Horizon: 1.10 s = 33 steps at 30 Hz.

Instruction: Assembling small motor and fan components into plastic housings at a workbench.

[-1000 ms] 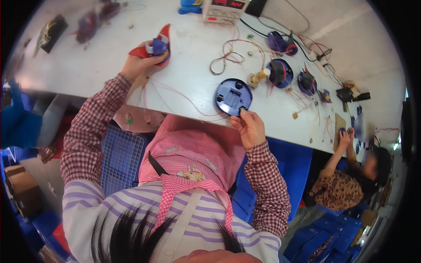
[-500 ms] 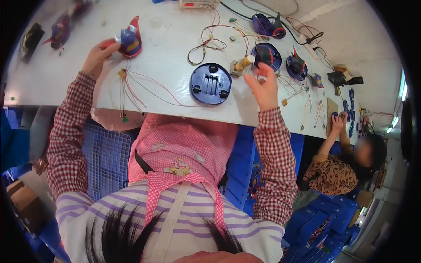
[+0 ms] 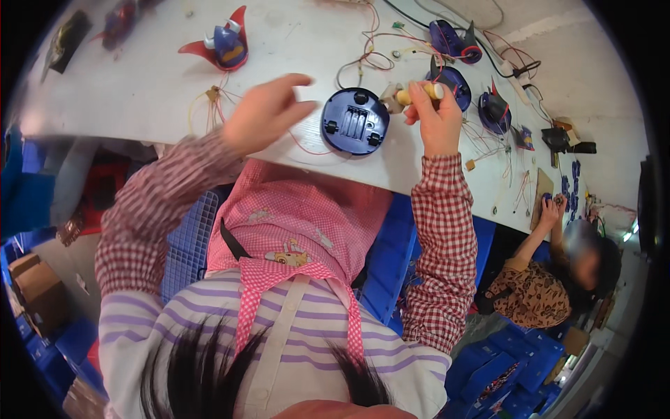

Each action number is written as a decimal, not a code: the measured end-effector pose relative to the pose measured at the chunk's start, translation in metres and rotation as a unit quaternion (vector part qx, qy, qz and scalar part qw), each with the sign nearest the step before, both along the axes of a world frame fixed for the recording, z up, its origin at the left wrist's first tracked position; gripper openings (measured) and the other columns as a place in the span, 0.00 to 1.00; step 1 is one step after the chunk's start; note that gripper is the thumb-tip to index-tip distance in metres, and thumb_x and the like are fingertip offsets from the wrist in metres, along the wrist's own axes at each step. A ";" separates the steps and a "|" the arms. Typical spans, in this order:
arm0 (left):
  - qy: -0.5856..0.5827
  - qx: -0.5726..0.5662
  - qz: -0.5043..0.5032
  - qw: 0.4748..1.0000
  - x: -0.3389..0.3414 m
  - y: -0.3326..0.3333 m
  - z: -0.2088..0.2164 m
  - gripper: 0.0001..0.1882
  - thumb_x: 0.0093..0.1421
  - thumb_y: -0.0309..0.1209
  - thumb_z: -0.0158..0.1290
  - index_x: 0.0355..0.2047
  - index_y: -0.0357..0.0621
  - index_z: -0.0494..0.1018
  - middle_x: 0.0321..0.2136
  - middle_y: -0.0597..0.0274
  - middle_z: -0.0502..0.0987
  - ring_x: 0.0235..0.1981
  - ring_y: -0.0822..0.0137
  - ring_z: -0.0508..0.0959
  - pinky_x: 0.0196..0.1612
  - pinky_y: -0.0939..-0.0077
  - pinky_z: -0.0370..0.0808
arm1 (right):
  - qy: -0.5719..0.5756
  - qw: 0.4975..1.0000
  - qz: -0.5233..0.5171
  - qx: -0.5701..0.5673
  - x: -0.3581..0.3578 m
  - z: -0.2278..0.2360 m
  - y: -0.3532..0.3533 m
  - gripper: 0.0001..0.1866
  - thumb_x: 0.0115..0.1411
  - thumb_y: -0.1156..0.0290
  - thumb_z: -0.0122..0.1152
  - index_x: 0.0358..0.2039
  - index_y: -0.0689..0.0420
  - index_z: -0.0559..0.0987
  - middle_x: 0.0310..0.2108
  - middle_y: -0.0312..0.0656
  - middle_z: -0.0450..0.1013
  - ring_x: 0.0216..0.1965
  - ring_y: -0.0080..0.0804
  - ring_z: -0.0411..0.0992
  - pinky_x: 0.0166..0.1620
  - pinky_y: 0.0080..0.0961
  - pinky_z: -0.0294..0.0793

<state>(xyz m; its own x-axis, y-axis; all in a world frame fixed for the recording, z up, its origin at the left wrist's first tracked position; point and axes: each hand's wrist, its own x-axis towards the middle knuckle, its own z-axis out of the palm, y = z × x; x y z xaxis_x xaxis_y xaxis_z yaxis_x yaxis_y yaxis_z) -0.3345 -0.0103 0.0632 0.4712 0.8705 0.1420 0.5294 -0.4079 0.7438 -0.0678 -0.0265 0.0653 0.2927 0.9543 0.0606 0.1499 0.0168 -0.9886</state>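
L hand (image 3: 269, 112): thumb & fingers apart, over tbl (image 3: 307, 49), L of disc (image 3: 356, 122)
R hand (image 3: 436, 122): clamped on ylw rod (image 3: 403, 96), just R of disc
Disc: flat on tbl, btwn hands
Toy (image 3: 227, 45): upright, tbl, upper L

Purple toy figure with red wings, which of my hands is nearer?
Left. Your left hand, open, is below and right of the toy figure, not touching it; your right hand is farther right, beyond the round blue base, gripping the yellow cylinder.
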 end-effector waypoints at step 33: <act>-0.007 0.144 0.015 0.989 0.012 0.016 -0.030 0.12 0.55 0.34 0.51 0.36 0.41 0.71 0.29 0.53 0.75 0.28 0.54 0.75 0.31 0.66 0.72 | -0.364 0.911 0.159 0.112 -0.063 -0.014 -0.031 0.09 0.51 0.75 0.62 0.33 0.61 0.73 0.27 0.39 0.69 0.23 0.30 0.64 0.29 0.21 0.66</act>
